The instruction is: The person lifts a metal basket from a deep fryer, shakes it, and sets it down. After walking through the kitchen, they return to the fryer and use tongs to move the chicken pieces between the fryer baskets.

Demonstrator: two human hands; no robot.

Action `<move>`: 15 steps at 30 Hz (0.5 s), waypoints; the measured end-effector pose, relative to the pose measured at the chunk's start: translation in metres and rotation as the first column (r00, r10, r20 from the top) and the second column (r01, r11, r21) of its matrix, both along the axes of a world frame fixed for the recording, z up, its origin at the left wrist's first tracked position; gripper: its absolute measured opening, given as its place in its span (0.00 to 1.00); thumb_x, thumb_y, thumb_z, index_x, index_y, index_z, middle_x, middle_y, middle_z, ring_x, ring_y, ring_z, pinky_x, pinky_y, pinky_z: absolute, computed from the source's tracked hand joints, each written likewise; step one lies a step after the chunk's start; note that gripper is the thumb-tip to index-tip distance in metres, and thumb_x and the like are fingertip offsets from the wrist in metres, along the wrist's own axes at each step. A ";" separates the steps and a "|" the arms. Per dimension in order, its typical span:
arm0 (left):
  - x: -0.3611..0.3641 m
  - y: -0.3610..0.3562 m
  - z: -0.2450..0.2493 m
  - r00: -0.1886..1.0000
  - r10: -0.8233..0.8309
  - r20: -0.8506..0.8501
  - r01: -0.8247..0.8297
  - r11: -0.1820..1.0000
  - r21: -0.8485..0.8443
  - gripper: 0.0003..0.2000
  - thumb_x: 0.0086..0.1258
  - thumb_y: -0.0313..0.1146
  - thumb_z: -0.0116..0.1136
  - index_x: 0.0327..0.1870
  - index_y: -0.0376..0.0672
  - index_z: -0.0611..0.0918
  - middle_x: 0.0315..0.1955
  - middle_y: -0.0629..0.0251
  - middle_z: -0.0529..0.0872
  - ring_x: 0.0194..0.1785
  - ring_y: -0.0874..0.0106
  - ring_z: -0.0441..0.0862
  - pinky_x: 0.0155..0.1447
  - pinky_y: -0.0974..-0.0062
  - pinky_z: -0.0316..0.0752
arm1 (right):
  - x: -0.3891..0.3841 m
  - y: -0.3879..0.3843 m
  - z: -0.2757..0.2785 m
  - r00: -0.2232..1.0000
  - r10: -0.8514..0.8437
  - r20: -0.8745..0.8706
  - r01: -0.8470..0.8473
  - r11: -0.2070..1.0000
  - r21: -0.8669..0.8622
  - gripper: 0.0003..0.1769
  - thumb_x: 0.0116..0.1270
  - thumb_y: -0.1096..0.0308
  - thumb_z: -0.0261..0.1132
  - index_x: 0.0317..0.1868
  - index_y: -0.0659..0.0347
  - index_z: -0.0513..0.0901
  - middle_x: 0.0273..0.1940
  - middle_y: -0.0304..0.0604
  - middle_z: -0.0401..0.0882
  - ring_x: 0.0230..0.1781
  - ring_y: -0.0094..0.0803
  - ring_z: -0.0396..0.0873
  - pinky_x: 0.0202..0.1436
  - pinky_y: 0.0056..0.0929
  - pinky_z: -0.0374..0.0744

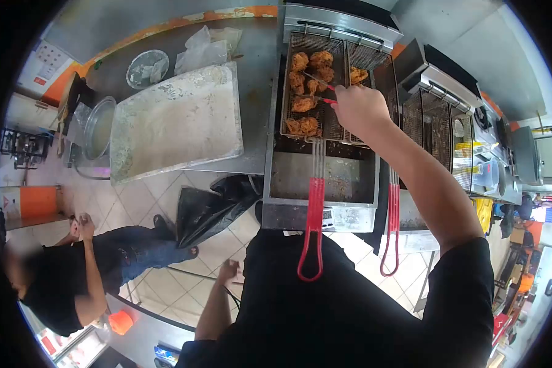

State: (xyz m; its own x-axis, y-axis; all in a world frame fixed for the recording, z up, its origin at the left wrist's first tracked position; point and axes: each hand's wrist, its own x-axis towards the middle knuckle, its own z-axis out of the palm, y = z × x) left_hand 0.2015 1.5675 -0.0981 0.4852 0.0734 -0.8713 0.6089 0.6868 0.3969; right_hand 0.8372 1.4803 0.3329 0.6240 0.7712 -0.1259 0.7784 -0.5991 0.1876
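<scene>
My right hand [362, 107] is closed around red-handled tongs [330, 100], whose metal arms reach left into a wire fryer basket [333, 127]. Several browned pieces of fried chicken [321, 59] lie in that basket, and the tong tips are among them. One lighter piece of chicken [357, 75] sits in the neighbouring basket [371, 56], partly behind my hand. The left basket's long red handle [314, 214] points toward my body. Down at my side, away from the fryer, hangs my left hand [229, 270], its fingers curled with nothing visible in them.
Left of the fryer, a flour-coated tray [178, 119] stands on the metal counter [257, 80], near round containers [99, 127] and plastic bags [202, 50]. A black bag [218, 205] is below. Another person [73, 276] stands at the left. More fryer baskets [429, 126] are at the right.
</scene>
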 end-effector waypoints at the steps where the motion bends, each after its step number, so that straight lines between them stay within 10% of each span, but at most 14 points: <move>1: 0.040 0.015 0.034 0.970 -0.172 -0.169 0.235 0.835 0.497 0.08 0.73 0.32 0.52 0.46 0.40 0.77 0.31 0.61 0.82 0.31 0.68 0.83 0.36 0.71 0.80 | 0.001 0.003 0.003 1.000 0.001 0.006 -0.001 1.000 -0.013 0.16 0.69 0.54 0.63 0.46 0.58 0.83 0.34 0.50 0.86 0.37 0.48 0.87 0.40 0.45 0.84; 4: 0.091 0.069 0.042 0.988 -0.084 -0.129 0.146 0.781 0.607 0.10 0.71 0.35 0.53 0.46 0.40 0.78 0.34 0.60 0.84 0.33 0.69 0.85 0.34 0.74 0.77 | 0.019 -0.005 0.010 0.976 -0.159 -0.146 0.185 0.966 0.182 0.20 0.70 0.50 0.61 0.46 0.59 0.85 0.34 0.53 0.86 0.37 0.51 0.85 0.41 0.45 0.83; 9: 0.107 0.106 0.054 0.991 0.054 -0.124 0.005 0.902 0.431 0.12 0.70 0.37 0.55 0.48 0.41 0.77 0.36 0.61 0.85 0.35 0.69 0.86 0.34 0.73 0.76 | 0.060 -0.063 0.036 0.635 -0.291 -0.716 0.630 0.731 0.262 0.19 0.70 0.54 0.66 0.47 0.63 0.87 0.26 0.34 0.78 0.21 0.25 0.71 0.26 0.29 0.69; 11: 0.059 0.108 -0.021 0.962 -0.221 -0.161 0.273 0.819 0.504 0.13 0.69 0.38 0.57 0.47 0.41 0.78 0.32 0.62 0.85 0.36 0.67 0.86 0.37 0.69 0.78 | 0.054 -0.091 0.055 0.345 -0.182 -0.921 0.782 0.599 0.174 0.19 0.75 0.54 0.62 0.51 0.62 0.85 0.25 0.28 0.72 0.18 0.12 0.62 0.19 0.17 0.56; 13: -0.008 0.113 -0.128 0.774 -0.613 -0.159 0.524 0.480 0.703 0.12 0.68 0.38 0.57 0.46 0.41 0.78 0.30 0.61 0.84 0.35 0.66 0.86 0.39 0.66 0.79 | 0.051 -0.114 0.064 0.309 -0.156 -0.938 0.813 0.556 0.175 0.20 0.73 0.55 0.64 0.50 0.65 0.85 0.27 0.29 0.74 0.20 0.16 0.65 0.23 0.20 0.61; 15: -0.032 0.106 -0.138 0.837 -0.530 -0.136 0.518 0.688 0.508 0.12 0.66 0.37 0.60 0.45 0.42 0.79 0.29 0.61 0.84 0.33 0.66 0.85 0.38 0.66 0.79 | 0.042 -0.117 0.070 0.267 -0.116 -0.957 0.843 0.509 0.174 0.20 0.72 0.57 0.66 0.50 0.69 0.85 0.29 0.30 0.77 0.22 0.20 0.68 0.27 0.22 0.66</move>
